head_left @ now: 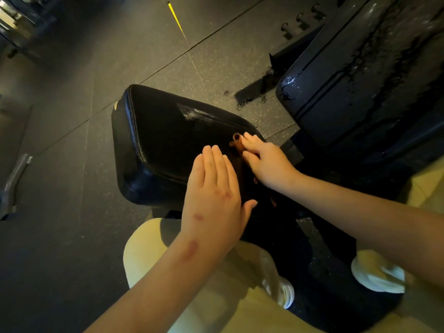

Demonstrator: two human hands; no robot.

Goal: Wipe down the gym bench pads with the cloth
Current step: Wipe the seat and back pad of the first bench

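Observation:
A black padded seat pad fills the middle of the view, with a wet streak near its far edge. A dark brown cloth lies on the pad's right side, mostly hidden in shadow and under my hands. My right hand presses on the cloth, and its thumb and fingers pinch a fold of it. My left hand lies flat with straight fingers over the pad's near right part. The black back pad rises at the upper right, streaked with liquid.
Dark rubber floor tiles surround the bench, with wet splashes by the gap between the pads. My legs in pale trousers and white shoes stand at the bench's near end. A metal frame part lies at the left edge.

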